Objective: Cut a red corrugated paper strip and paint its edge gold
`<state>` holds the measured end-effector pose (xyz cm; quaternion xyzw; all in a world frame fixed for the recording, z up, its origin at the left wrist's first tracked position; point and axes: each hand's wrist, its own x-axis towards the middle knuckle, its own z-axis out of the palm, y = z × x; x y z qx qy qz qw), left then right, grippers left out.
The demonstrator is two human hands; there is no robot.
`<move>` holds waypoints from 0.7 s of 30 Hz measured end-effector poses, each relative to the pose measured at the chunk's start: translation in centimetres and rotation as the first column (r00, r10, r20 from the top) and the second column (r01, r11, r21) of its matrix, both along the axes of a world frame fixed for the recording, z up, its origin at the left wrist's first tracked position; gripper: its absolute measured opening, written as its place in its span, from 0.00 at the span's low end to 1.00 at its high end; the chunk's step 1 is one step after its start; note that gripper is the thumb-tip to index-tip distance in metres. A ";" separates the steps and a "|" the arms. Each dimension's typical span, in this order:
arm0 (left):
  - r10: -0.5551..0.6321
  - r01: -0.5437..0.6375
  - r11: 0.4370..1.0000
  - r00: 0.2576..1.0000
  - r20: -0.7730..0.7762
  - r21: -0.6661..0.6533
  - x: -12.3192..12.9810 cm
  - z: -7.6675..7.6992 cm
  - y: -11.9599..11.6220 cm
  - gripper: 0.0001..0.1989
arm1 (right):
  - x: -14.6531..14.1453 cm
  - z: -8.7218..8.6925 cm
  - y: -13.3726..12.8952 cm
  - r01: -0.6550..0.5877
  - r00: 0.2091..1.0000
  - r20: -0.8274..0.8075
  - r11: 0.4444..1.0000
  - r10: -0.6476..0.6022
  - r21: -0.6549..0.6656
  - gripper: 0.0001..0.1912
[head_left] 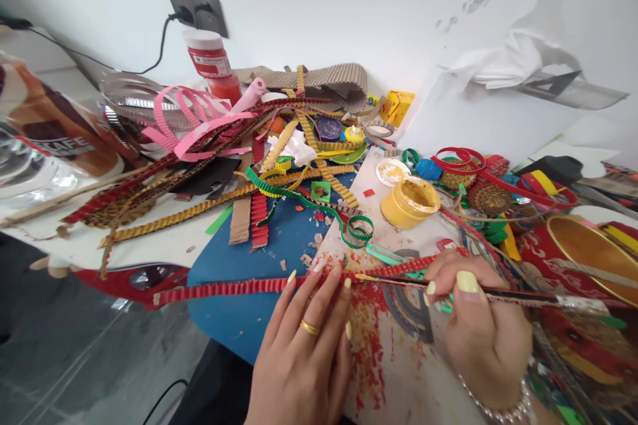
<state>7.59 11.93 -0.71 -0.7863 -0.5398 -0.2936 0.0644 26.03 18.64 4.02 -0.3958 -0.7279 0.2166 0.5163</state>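
A long red corrugated strip (219, 288) lies across the blue board and the paint-stained white sheet. My left hand (312, 338) rests flat with its fingers spread, the fingertips on the strip's near edge. In my right hand (478, 325) a dark paintbrush (518, 296) is pinched between thumb and fingers. The brush's yellow-coated tip (366, 277) is at the strip, just right of my left fingertips. Beyond the strip stands an open jar of yellow paint (409, 202), its lid (393, 172) lying behind it.
Corrugated strips in yellow (189, 212), red and pink cover the left and back. A green curled strip (359, 229) lies near the jar. At the right are paper coils and a red tin (558, 245). A red-labelled jar (208, 56) stands by the wall.
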 end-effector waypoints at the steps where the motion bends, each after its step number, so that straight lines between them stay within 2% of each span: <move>1: 0.002 -0.002 1.000 1.000 0.015 0.010 0.1 0.1 0.1 0.20 | 0.0 0.0 0.0 -0.002 1.000 0.006 1.000 0.002 0.003 0.14; 5: 0.015 -0.017 0.999 0.999 0.046 0.043 0.2 0.4 0.2 0.17 | 0.0 0.1 0.1 0.002 1.000 0.031 1.000 -0.002 0.014 0.14; 10: 0.002 -0.002 1.000 1.000 -0.001 0.024 0.1 0.4 0.2 0.19 | 0.1 0.0 0.1 0.007 1.000 0.022 1.000 -0.007 -0.003 0.14; 16: 0.019 -0.022 0.999 0.997 0.076 0.032 0.3 0.6 0.3 0.16 | 0.2 -0.1 0.1 0.001 0.999 0.037 1.000 -0.001 -0.006 0.14; 21: 0.018 -0.021 0.999 0.997 0.077 0.038 0.4 0.7 0.3 0.16 | 0.2 -0.2 0.1 0.001 0.999 0.038 1.000 -0.001 -0.003 0.14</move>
